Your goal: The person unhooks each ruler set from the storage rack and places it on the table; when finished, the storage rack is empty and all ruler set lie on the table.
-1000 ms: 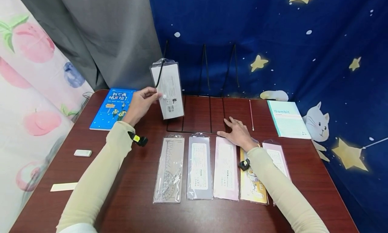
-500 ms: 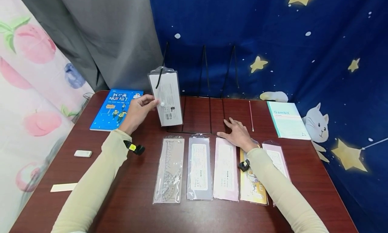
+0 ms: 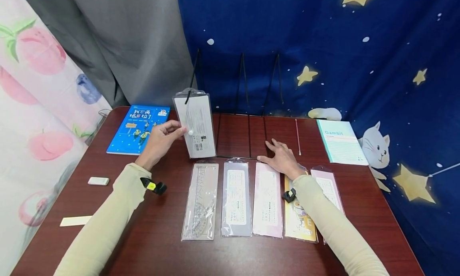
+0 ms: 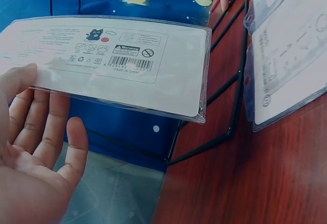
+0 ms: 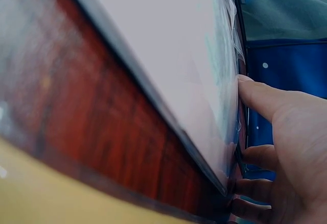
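My left hand (image 3: 159,142) pinches the left edge of a flat plastic-sleeved package (image 3: 197,124) between thumb and fingers. White with printed text and a barcode, the package (image 4: 112,55) has its clear top tab at the tip of the left hook (image 3: 193,74) of a black wire rack (image 3: 233,156). Whether the tab is still threaded on that hook, I cannot tell. My right hand (image 3: 284,160) rests at the front right of the rack's base, fingers spread. Beneath its wrist lies a yellow packet (image 3: 301,218), with a pink packet (image 3: 267,200) alongside.
A clear ruler packet (image 3: 200,200), a grey packet (image 3: 236,200) and another pink packet (image 3: 328,186) lie in the same row. Around them are a blue book (image 3: 127,128), a Gambit notebook (image 3: 343,142), a red pencil (image 3: 298,136), a white eraser (image 3: 98,181) and a pale strip (image 3: 75,221).
My left hand has drawn the white package down and toward me along the hook, to its tip. The right hand has stayed in place.
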`<state>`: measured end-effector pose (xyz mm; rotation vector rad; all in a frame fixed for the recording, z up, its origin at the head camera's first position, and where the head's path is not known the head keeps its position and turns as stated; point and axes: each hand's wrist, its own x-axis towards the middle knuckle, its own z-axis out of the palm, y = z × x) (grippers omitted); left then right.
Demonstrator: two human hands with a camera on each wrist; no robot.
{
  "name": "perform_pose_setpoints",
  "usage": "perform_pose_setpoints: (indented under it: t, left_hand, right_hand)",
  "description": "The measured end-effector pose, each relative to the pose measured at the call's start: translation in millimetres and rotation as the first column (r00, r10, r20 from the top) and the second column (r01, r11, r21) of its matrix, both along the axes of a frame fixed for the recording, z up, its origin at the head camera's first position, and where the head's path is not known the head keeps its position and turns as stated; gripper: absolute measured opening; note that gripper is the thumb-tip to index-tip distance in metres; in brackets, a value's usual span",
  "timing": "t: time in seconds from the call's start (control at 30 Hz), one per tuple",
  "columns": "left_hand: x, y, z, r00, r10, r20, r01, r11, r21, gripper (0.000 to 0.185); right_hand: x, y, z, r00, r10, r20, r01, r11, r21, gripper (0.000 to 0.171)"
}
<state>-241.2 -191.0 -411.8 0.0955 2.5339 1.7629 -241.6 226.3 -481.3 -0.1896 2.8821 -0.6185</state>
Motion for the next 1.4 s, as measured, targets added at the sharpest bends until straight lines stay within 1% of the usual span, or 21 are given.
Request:
perform_pose_setpoints:
  t: [0.13,0.33,0.57,0.7,0.87,1.13,1.4]
  left_hand:
    - [7.4,-3,1.5,1.0,-0.007,-0.013,0.007,1.0,-0.021,0.05]
    - [17.0,-7,4.4,1.0,-0.01,0.002,0.01,0.998,-0.054,0.05]
    - [30.2,-9,5.9,0.998,-0.046,-0.05,0.041,0.994,-0.099,0.046]
    - [37.8,-9,7.6,0.996,-0.048,-0.072,0.042,0.995,-0.087,0.044]
    - [46.3,-9,12.8,0.994,-0.047,-0.097,0.039,0.996,-0.077,0.041]
    - [57.3,-15,19.5,0.996,-0.047,-0.076,0.041,0.996,-0.083,0.04]
    - [71.0,-20,21.8,0.998,-0.051,-0.046,0.047,0.994,-0.098,0.04]
  right_hand:
    - [-0.7,0,-0.5,1.0,0.002,0.002,-0.002,1.0,0.0,0.087]
    - [-0.7,1,-1.3,1.0,-0.004,-0.005,0.004,1.0,-0.008,0.087]
    - [-0.9,1,-2.4,1.0,0.001,0.002,-0.001,1.0,-0.011,0.088]
    - [-0.9,2,-1.3,1.0,0.0,0.0,0.0,1.0,-0.011,0.087]
    - [-0.1,2,-0.2,1.0,0.002,-0.003,-0.002,1.0,-0.013,0.087]
    - [-0.1,1,-0.3,1.0,0.007,0.0,-0.007,1.0,-0.016,0.087]
    - [-0.6,1,-0.7,1.0,0.014,-0.002,-0.014,1.0,-0.018,0.087]
